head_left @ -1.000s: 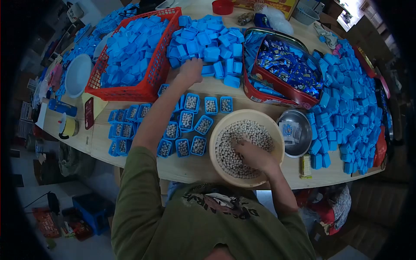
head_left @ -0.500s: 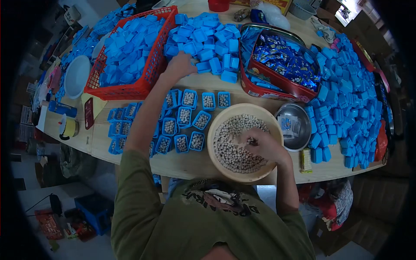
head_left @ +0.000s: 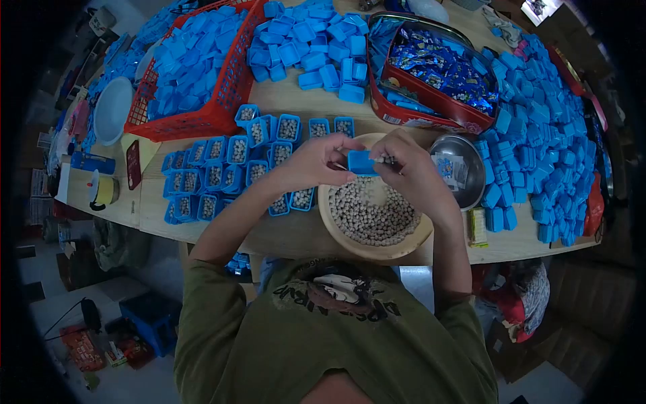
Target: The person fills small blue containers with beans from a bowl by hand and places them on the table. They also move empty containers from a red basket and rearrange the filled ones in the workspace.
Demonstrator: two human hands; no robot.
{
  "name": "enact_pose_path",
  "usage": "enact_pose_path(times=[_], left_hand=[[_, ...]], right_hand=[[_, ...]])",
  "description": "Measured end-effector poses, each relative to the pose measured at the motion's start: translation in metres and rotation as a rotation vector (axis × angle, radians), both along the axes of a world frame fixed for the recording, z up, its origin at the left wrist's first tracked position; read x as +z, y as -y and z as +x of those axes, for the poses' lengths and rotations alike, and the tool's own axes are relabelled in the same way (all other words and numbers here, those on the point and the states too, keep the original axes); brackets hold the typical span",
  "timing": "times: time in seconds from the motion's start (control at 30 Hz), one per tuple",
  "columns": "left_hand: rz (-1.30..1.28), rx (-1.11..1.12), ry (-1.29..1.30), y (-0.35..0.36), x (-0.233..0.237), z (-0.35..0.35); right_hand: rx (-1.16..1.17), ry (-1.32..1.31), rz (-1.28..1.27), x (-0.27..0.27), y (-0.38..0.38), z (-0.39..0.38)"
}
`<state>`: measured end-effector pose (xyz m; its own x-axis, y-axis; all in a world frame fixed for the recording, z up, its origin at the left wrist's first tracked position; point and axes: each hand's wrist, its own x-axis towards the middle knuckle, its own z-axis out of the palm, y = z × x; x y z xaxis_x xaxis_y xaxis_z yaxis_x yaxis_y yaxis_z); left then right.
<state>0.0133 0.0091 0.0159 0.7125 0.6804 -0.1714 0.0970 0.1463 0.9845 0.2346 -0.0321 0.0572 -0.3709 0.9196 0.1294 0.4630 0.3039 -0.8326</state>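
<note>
The left hand [head_left: 316, 162] has come back from the pile of blue plastic tubs [head_left: 303, 32] and now holds one blue tub [head_left: 361, 162] over the cream basin [head_left: 377, 252]. The right hand [head_left: 408, 163] has risen from the pale beads [head_left: 367, 219] and pinches some beside that tub's rim. So the hands are close together, tub and beads meeting above the basin; how full the tub is, I cannot tell.

From the basin, bead-filled tubs [head_left: 289, 128] crowd the worktop [head_left: 319, 101] from nine to eleven o'clock. A red basket [head_left: 232, 114] of tubs stands farther out at ten, and the loose pile lies at eleven. A red tin [head_left: 412, 116] with blue wrapped packets [head_left: 431, 62] sits at one o'clock; a metal bowl [head_left: 474, 167] and a large heap of blue tubs [head_left: 531, 148] at two.

The hands cover the basin's far rim, and the left forearm [head_left: 245, 202] crosses over the nearer filled tubs, hiding some.
</note>
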Motion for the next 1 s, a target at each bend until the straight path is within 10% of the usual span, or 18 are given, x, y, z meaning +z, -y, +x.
enact_pose_path(times=[0.37, 0.63, 1.0], left_hand=[[-0.089, 0.049, 0.101, 0.002, -0.006, -0.005], [-0.257, 0.053, 0.233, 0.005, -0.005, -0.001], [-0.058, -0.056, 0.077, 0.001, -0.011, -0.006]], right_hand=[[-0.116, -0.020, 0.002, -0.013, 0.009, 0.019], [0.075, 0.596, -0.096, -0.069, 0.051, 0.024], [-0.029, 0.179, -0.125, -0.033, 0.034, 0.025]])
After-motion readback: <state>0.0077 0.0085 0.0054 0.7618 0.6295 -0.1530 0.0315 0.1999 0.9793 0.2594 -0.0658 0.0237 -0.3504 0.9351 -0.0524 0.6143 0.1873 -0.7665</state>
